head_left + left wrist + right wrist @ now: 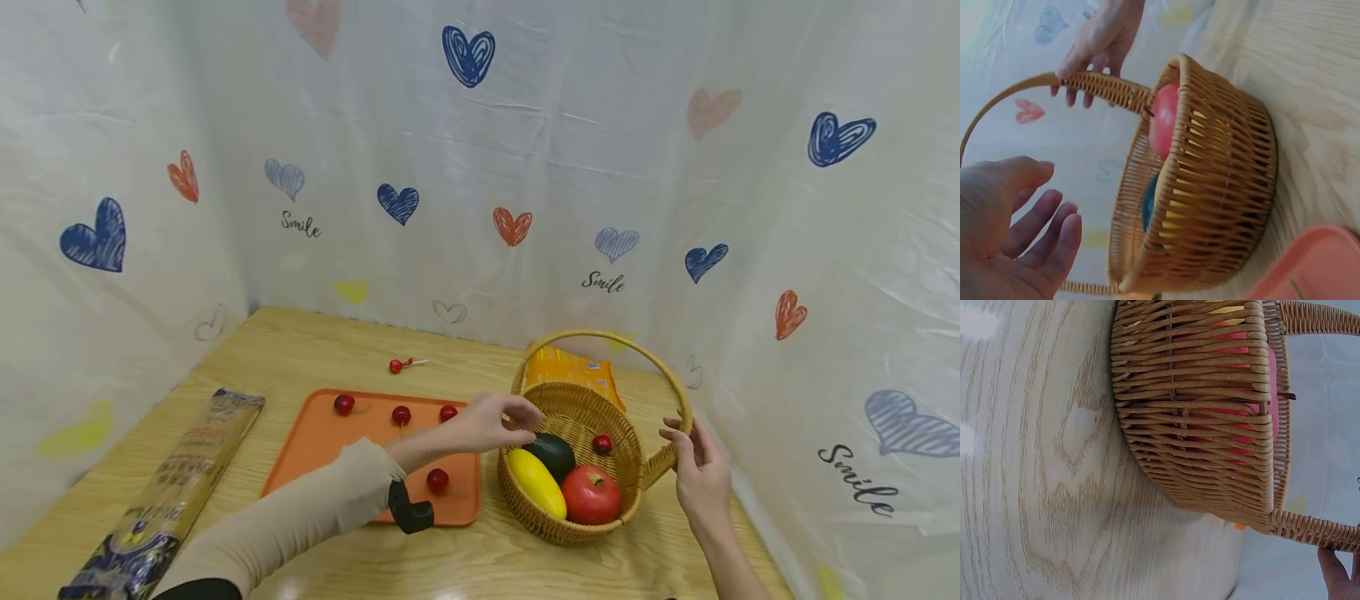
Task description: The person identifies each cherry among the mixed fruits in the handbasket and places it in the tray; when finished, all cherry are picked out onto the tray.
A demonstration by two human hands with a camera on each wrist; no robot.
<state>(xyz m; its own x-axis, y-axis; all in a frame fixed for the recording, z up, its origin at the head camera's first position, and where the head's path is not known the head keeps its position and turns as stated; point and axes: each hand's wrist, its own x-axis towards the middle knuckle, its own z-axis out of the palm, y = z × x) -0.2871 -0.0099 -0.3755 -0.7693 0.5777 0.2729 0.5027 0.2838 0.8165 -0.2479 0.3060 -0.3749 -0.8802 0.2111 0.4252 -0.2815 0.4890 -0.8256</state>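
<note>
A wicker basket (516,510) stands on the table, its tall handle arching above it. Inside lie a yellow oblong fruit (537,483), a dark green fruit (553,456), a large red fruit (592,495) and a cherry (602,444). My left hand (491,423) hovers over the basket's left rim, fingers loosely bent; in the left wrist view (1016,231) nothing shows between them. On the right, my right hand (702,479) holds the handle, thumb on one side and fingers on the other. Only the fingertips of that hand appear in the right wrist view (1341,578).
Left of the basket, an orange tray (315,442) bears several cherries, partly hidden by my left arm. Beyond it lies another cherry (395,366) with a pale stem. An orange packet (570,371) sits behind the basket. A long packet (168,483) lies at the left.
</note>
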